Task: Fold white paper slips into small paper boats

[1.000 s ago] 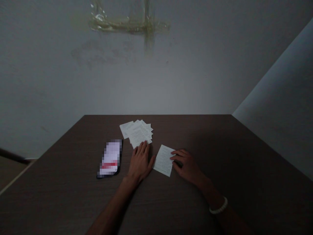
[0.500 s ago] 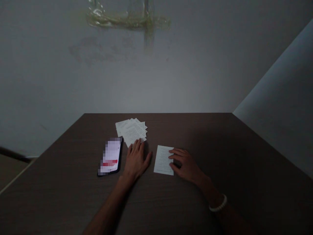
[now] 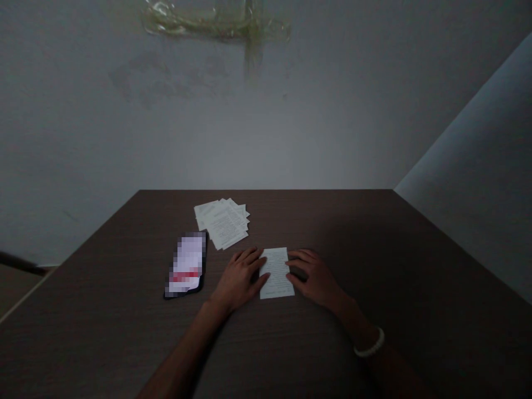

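1. A grey wall (image 3: 266,138) rises at the back, with yellowed, shiny tape (image 3: 216,27) stuck high up.
2. Against it stands a dark brown, wood-grained worktop (image 3: 257,354).
3. Far left of centre lies a fanned pile of white printed papers (image 3: 224,223).
4. Both hands are unclenched, fingers loosely spread: the left hand (image 3: 241,279) and the right hand (image 3: 310,275) rest fingertips at opposite side edges of one sheet.
5. A dark-edged, rectangular phone (image 3: 185,266), screen blurred, lies left of the left hand.
6. That single white printed sheet (image 3: 277,274) lies flat between the hands.
7. A pale beaded bracelet (image 3: 369,344) circles the right wrist.
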The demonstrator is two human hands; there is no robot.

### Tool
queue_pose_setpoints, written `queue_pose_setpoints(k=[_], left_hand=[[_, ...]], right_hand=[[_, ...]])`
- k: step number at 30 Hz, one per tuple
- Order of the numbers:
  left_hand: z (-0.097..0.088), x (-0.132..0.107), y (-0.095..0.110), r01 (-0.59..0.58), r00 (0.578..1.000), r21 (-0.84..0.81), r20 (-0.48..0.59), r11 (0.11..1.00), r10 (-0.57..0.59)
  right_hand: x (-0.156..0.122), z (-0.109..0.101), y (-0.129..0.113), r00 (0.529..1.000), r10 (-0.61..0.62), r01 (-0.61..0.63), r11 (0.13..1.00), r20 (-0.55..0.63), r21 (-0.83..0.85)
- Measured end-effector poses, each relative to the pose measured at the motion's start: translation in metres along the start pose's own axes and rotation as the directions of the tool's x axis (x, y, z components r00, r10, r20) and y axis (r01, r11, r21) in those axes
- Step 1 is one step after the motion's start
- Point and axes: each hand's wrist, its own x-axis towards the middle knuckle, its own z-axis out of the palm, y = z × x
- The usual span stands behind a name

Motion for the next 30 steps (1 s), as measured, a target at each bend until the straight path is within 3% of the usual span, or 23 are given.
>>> queue_pose_setpoints(k=[13,30], left_hand=[[0.002,0.001,0.000,0.086,0.995,-0.009,-0.053,0.996,-0.087],[-0.001,0.001,0.000,0.032,0.998,-0.080,-0.043,0.996,-0.036]], right_hand=[[0.003,0.002,0.009,0.989,0.112,-0.107,0.993,-0.099,0.051],[0.026,0.009,0.008,0.979,0.179,-0.172,0.982,-0.102,0.075]])
